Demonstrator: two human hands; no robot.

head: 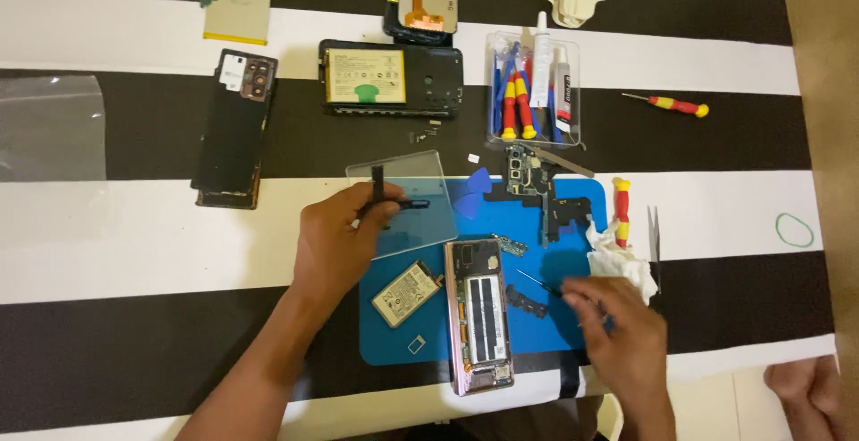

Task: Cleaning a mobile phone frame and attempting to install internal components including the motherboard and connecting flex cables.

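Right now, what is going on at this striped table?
A person is taking phones apart on a black-and-white striped table. The left hand pinches a thin black strip against a clear rectangular plastic sheet. The right hand holds a slim tool over the blue work mat. An opened phone body lies on the mat between the hands, with a small loose battery beside it. A clear box of screwdrivers stands further back.

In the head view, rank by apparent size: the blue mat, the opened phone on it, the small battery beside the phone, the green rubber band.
1. blue mat
2. opened phone
3. small battery
4. green rubber band; its loop looks close to the battery's size, so the last two are unsure.
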